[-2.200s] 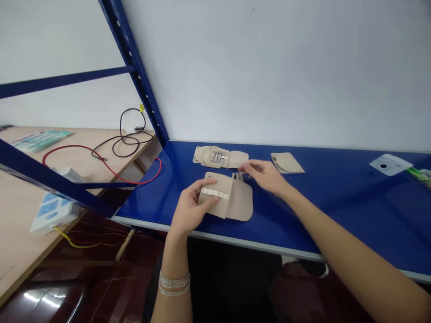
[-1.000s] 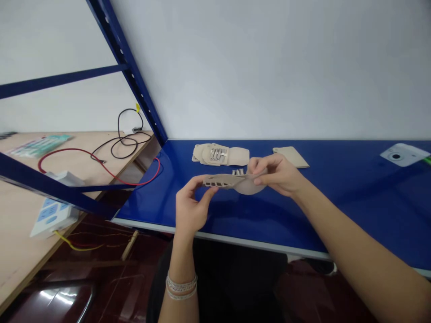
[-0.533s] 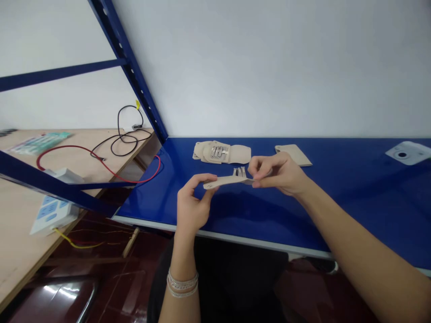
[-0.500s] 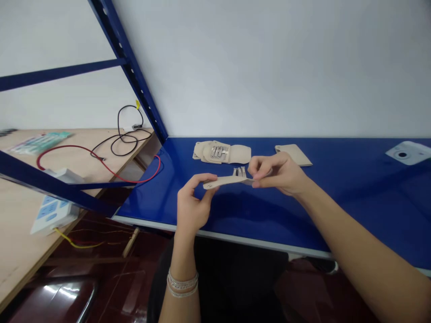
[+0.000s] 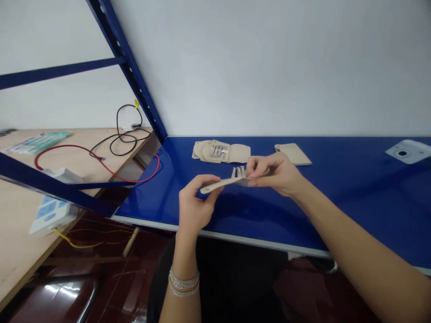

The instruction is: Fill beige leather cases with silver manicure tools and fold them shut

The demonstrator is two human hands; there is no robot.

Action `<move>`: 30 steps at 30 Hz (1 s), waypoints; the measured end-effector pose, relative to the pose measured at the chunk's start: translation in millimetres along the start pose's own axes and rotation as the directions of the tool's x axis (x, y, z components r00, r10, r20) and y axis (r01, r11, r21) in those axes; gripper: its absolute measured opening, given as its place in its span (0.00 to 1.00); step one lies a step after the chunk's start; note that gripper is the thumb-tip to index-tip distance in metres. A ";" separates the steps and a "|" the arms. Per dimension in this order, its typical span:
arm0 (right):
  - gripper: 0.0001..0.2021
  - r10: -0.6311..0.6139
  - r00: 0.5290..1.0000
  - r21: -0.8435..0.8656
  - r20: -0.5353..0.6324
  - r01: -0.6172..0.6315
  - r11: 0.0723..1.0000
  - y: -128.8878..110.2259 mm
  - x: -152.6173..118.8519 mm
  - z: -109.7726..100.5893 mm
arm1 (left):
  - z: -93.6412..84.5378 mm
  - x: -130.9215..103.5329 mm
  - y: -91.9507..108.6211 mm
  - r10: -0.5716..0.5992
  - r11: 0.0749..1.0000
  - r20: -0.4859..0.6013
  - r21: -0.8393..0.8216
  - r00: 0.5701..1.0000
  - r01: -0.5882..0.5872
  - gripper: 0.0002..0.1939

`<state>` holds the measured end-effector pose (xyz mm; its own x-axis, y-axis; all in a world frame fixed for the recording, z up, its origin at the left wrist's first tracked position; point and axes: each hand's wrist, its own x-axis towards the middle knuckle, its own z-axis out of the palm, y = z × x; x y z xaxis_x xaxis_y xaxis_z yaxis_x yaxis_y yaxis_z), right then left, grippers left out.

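My left hand [image 5: 198, 202] pinches the left flap of a beige snap case [image 5: 224, 183] between thumb and fingers, above the blue tabletop. Several small silver metal tools [image 5: 239, 172], like nail-care pieces, stick up from the case's middle. At the case's right end my right hand [image 5: 274, 174] is closed with thumb and fingertips on its edge, close beside the tools; its fingers partly hide that end. Behind the hands lies a pile of opened beige cases [image 5: 239, 153] with silver tools [image 5: 218, 151] in the top one. A folded beige case [image 5: 294, 154] lies to the right.
The blue table [image 5: 363, 202] stands against a white wall. A white device with a round dark lens [image 5: 409, 151] lies at far right. Left are a blue metal frame [image 5: 126, 63], a wooden table [image 5: 16, 251], a power strip [image 5: 54, 214], a red cable [image 5: 111, 167] and a black cable [image 5: 117, 134].
The left end of the held case has tilted downward, and my left hand has shifted slightly right along it. My right hand has moved slightly left, closer to the metal tools.
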<state>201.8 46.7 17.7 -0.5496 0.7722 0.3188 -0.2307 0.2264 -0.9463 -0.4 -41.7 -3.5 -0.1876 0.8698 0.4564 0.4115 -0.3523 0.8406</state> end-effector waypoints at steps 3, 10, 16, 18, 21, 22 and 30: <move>0.08 -0.022 1.000 0.011 0.012 0.022 1.000 -0.3 -0.1 -0.3 | -0.3 -0.3 0.4 -0.018 1.000 0.018 -0.002 1.000 0.018 0.07; 0.07 -0.014 1.000 -0.004 0.009 0.014 1.000 -1.8 -0.1 0.2 | -0.9 -0.2 0.6 -0.029 1.000 0.018 -0.012 0.999 0.029 0.07; 0.08 -0.014 1.000 -0.016 -0.006 0.014 1.000 -2.7 -0.4 0.4 | -1.4 0.3 0.0 -0.067 0.998 0.014 -0.004 0.998 0.067 0.08; 0.08 0.001 1.000 -0.031 -0.023 -0.002 1.000 -2.9 -0.4 0.5 | -1.5 0.2 -0.5 -0.088 0.996 0.011 -0.005 0.996 0.088 0.08; 0.08 0.010 0.999 -0.051 -0.035 -0.012 0.999 -3.3 -0.2 0.6 | -1.6 0.3 -1.0 -0.112 0.994 0.009 -0.003 0.994 0.112 0.08; 0.08 0.003 1.000 -0.049 -0.031 -0.004 0.999 -3.4 -0.1 0.6 | -1.6 0.4 -1.2 -0.113 0.994 0.007 0.001 0.994 0.113 0.08; 0.08 -0.014 1.000 -0.042 -0.016 0.013 0.999 -2.6 0.2 -0.5 | -2.5 0.2 -2.3 -0.112 0.993 0.005 0.025 0.994 0.112 0.08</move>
<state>202.7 46.5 20.2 -0.5334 0.7784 0.3311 -0.2038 0.2617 -0.9434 -3.7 -41.6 -4.6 -0.2279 0.9054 0.3581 0.4098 -0.2445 0.8788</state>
